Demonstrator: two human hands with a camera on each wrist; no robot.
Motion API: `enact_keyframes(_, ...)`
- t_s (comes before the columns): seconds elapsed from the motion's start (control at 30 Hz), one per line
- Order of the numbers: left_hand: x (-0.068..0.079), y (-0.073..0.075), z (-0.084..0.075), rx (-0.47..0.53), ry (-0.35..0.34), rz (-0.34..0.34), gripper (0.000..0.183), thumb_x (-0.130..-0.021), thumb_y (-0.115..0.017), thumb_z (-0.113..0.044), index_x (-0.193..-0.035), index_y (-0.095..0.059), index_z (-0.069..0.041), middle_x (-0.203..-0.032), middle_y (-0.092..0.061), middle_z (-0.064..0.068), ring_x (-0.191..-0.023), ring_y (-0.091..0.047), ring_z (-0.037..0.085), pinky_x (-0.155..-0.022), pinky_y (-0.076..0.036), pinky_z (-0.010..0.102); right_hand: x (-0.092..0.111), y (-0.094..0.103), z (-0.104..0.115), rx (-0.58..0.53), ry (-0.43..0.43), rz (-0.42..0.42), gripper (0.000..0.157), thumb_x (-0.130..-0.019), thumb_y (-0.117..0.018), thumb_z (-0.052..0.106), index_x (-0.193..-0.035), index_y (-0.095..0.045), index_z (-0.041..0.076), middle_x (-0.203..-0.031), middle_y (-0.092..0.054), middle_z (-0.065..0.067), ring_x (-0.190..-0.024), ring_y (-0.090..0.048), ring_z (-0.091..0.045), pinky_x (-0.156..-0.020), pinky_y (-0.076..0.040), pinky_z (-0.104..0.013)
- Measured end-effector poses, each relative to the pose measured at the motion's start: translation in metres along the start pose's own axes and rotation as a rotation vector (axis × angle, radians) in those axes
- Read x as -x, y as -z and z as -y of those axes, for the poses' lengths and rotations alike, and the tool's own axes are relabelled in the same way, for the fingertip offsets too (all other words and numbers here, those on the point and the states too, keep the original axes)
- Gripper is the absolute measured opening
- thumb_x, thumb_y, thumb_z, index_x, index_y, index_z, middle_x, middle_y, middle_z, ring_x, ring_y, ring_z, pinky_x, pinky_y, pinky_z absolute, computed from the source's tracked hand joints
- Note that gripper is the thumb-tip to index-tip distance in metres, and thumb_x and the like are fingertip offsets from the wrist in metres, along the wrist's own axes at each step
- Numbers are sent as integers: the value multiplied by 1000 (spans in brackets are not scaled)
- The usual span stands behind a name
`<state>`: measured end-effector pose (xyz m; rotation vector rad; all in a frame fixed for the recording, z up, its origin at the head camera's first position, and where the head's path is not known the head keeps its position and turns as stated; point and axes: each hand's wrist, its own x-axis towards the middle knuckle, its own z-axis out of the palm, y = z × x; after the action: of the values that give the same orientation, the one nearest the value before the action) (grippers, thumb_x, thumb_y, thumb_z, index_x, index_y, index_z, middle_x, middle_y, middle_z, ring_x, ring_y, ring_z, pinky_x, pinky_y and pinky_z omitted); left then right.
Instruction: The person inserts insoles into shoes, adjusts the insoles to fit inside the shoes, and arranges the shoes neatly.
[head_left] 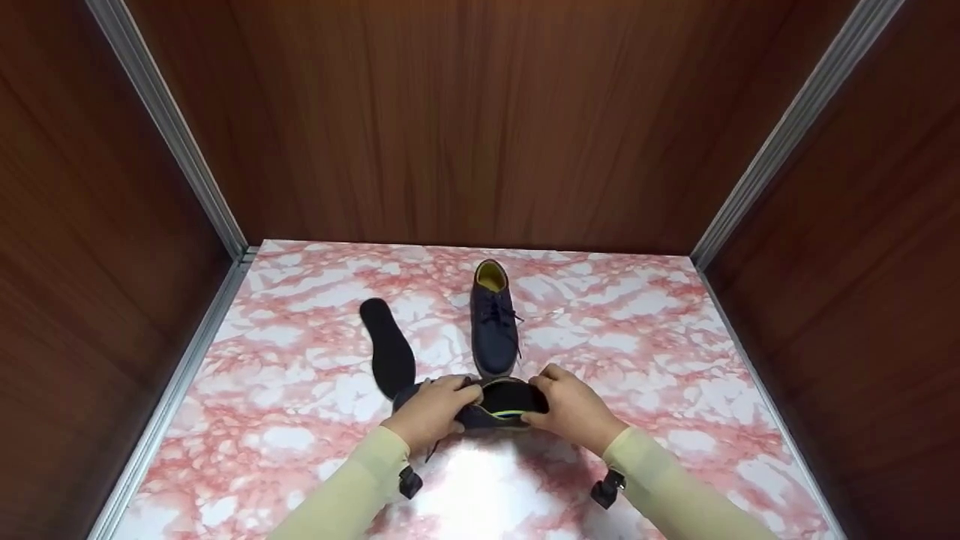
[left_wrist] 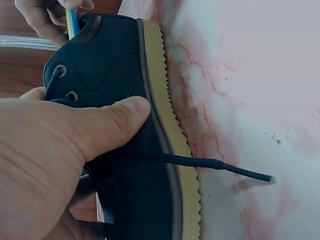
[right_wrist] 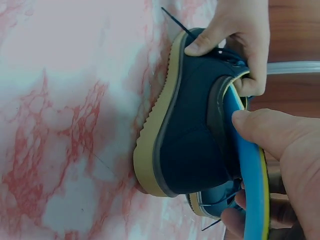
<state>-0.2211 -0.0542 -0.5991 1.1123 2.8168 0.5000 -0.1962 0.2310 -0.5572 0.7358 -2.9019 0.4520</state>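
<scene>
While the left hand (head_left: 439, 409) is gripping the near shoe (right_wrist: 185, 145) on the table (head_left: 637, 337), the right hand (head_left: 574, 409) is pinching an insole (right_wrist: 252, 170) that is sitting partly inside; it is probably feeling light and bendy, its side edges offering the best hold.

Held shoe (right_wrist: 185, 145) looked matt, smooth; its sole (left_wrist: 155, 55) ridged, rubbery. Held insole (right_wrist: 250, 170) seemed smooth, foam-like. Desk (head_left: 637, 300) was glossy, marble-look. Wood-grain panel (head_left: 480, 135) lined back edge, metal posts (head_left: 180, 150) back corners.
</scene>
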Motion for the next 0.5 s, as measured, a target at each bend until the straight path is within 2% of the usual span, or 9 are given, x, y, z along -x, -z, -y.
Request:
enact_keyframes(0.23,-1,-2,-1,-2,-3,-13,48,-88,-92,-24,-124,-61,-29,-128,-66,-4,-133,-64,24,-106,-56,54,-1,-1,0,-3,34,-32,40,-86,-92,31,-111,-78,3,-103,-66,-7,-89,-62,-19,-83,-60,-39)
enact_keyframes(0.5,-2,-1,0,1,11,7,48,-90,-91,-25,-127,-61,-31,-132,-66,-4,-137,-62,24,-108,-55,55,-2,-2,1,3,48,-46,38,-89,-91,31,-109,-77,2,-102,-65,-6,-86,-60,-17,-79,-59,-38)
